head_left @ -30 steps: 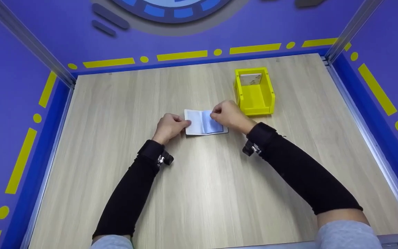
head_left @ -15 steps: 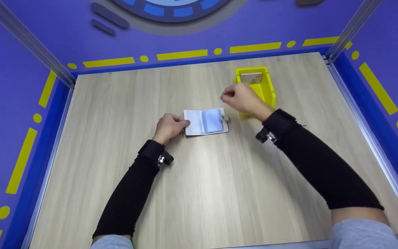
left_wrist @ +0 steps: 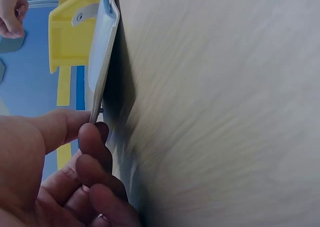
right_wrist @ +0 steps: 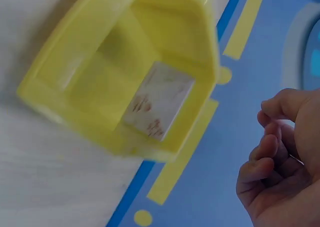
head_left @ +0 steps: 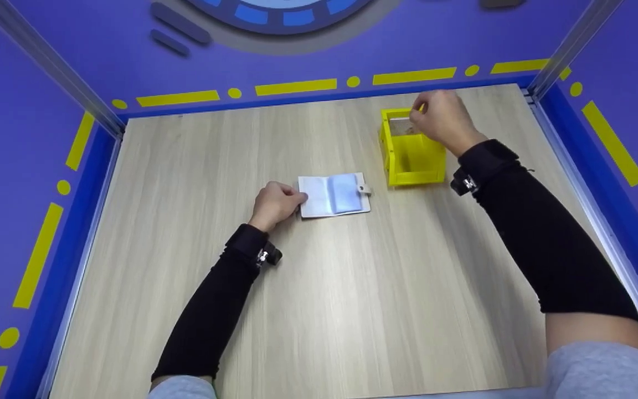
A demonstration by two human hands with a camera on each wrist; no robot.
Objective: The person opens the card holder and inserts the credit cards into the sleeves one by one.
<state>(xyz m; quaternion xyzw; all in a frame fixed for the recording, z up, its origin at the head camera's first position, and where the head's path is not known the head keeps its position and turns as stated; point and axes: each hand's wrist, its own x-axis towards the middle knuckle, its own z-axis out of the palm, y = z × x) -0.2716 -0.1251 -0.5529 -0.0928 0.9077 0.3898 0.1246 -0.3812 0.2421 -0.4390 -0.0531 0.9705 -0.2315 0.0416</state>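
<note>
A small card holder (head_left: 314,198) lies spread on the table, pale cover below and bluish clear sleeves (head_left: 345,193) on its right half. Its snap strap (head_left: 364,189) sticks out at the right edge. My left hand (head_left: 276,204) pinches the holder's left edge between thumb and index finger, tilting that edge off the table in the left wrist view. Over the back right of the yellow bin (head_left: 416,160) hovers my right hand (head_left: 445,119), fingers loosely curled with nothing visible in them. Inside the bin, a white card with brown marks (right_wrist: 159,99) leans against the back wall.
The wooden table (head_left: 274,310) is bounded by blue-purple walls (head_left: 274,69) at the back and sides. Metal rails run along the side edges. The bin stands behind and right of the card holder.
My right hand has let go of the clear sleeves and moved back and right, up over the bin. My left hand has stayed at the card holder's left edge.
</note>
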